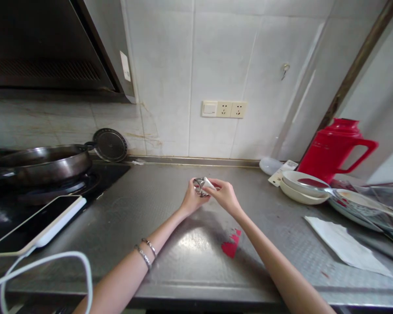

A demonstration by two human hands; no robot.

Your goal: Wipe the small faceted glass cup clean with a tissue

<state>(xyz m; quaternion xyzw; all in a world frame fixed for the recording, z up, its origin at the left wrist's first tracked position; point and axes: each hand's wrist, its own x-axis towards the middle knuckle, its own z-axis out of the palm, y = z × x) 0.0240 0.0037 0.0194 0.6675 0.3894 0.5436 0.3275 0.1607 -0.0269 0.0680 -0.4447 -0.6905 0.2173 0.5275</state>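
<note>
Over the middle of the steel counter, my left hand is closed around a small shiny silver object. Its exact kind is hard to make out, as fingers cover much of it. My right hand meets it from the other side, fingers pinching a small white piece, perhaps folded paper, against the shiny object. Below the hands, a torn-looking red scrap lies flat on the counter.
On the left, a steel pan sits on the black stove, with a cabled phone near its edge. To the right are stacked bowls, a red thermos jug and a white paper sheet. Wall sockets are behind.
</note>
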